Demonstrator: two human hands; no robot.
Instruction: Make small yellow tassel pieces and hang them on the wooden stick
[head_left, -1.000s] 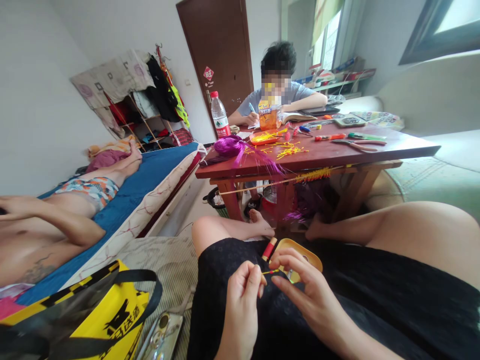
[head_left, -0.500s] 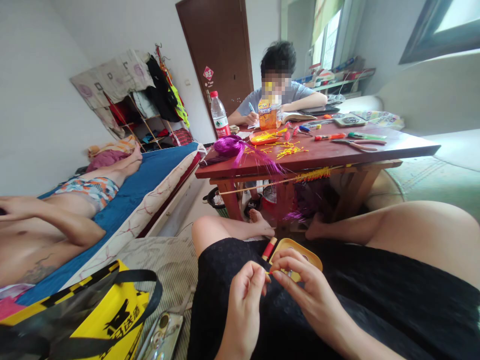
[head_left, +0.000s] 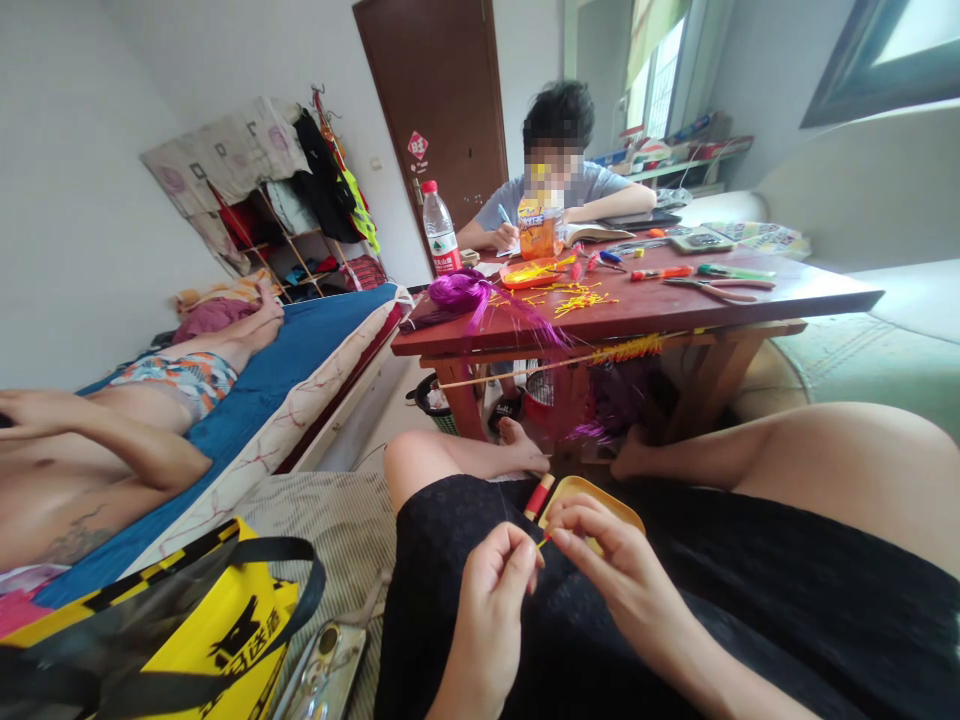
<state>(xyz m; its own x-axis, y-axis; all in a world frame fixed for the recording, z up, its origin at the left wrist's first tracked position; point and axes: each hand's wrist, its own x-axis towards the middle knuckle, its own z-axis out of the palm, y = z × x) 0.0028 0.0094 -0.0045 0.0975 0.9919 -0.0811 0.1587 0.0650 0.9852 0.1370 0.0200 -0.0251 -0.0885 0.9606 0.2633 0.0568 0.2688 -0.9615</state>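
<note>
Mostly hidden by fingertips, a thin, stick-like yellow piece (head_left: 542, 543) with a red end stood between both hands, above black cloth (head_left: 559, 640). The left hand (head_left: 496, 580) pinched it; the right hand (head_left: 604, 555), thumb and forefinger closed at the red end, partly covered a round-cornered yellow tray (head_left: 577, 485) beside a red cylinder (head_left: 539, 497).

The thin yellow piece (head_left: 541, 543) between the left hand (head_left: 495, 590) and right hand (head_left: 619, 560) was too small to identify. The right hand covered part of the yellow tray (head_left: 600, 490). The left edge cut off 1 reclining person (head_left: 97, 445) and the yellow bag (head_left: 214, 650); the bottom edge cropped the phone (head_left: 330, 668). The orange drink bottle (head_left: 540, 235) hid part of the seated person (head_left: 602, 183).
</note>
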